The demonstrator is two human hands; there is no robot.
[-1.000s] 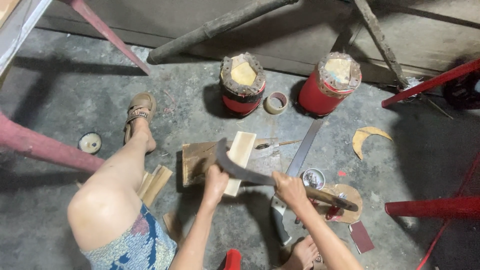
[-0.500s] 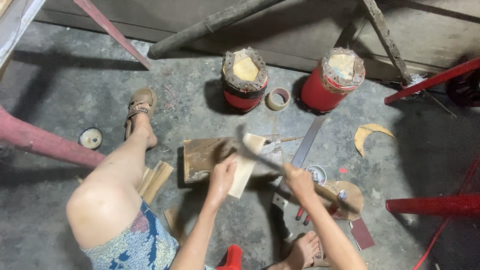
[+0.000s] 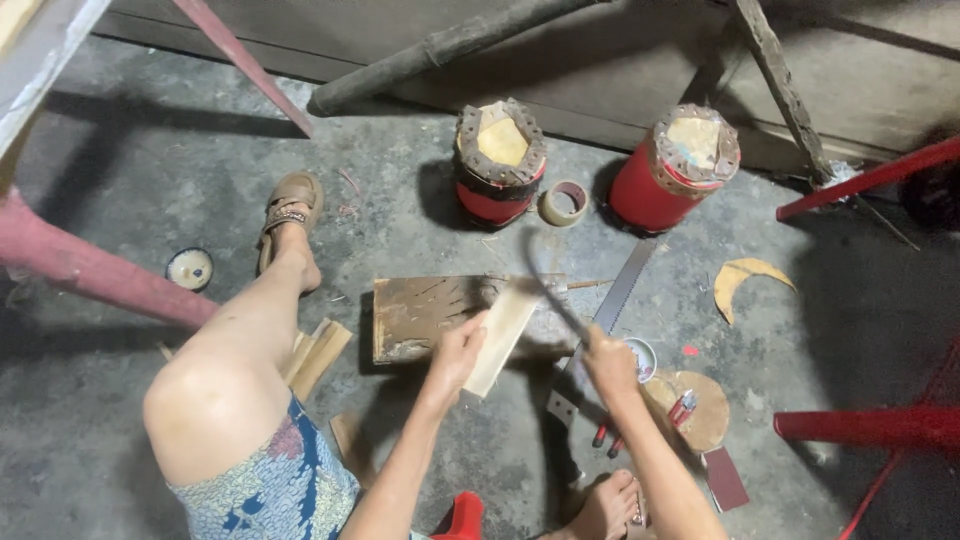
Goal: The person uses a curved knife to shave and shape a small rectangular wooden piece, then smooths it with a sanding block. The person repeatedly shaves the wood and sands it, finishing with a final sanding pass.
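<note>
Head view, looking down: a person is sitting low over a concrete floor (image 3: 150,170), working wood. The left hand (image 3: 458,352) is closing its grip around a pale wooden slat (image 3: 503,335), holding it tilted with its upper end resting on a dark, scarred chopping board (image 3: 425,315) at centre frame. The right hand (image 3: 610,365) is clamping its grip on the handle of a long dark blade (image 3: 548,285), which is rising toward 11 o'clock from that hand and standing just over the slat's top edge. Progress, as a judgement: the slat is looking whole and squared, with no cut showing from here, so the shaping seems barely begun; a few split pale sticks (image 3: 318,352) are lying at 9 o'clock of the board, beside the knee. A handsaw (image 3: 610,305) is lying flat at 3 o'clock of the board. Containers: two red cylinders are standing at 12 and 1 o'clock, the left drum (image 3: 498,165) and the right drum (image 3: 675,170), each capped with a tan skin, contents hidden. A tape roll (image 3: 563,203) is sitting between them. A small round tin (image 3: 190,268) is resting at 9 o'clock, contents unclear.
</note>
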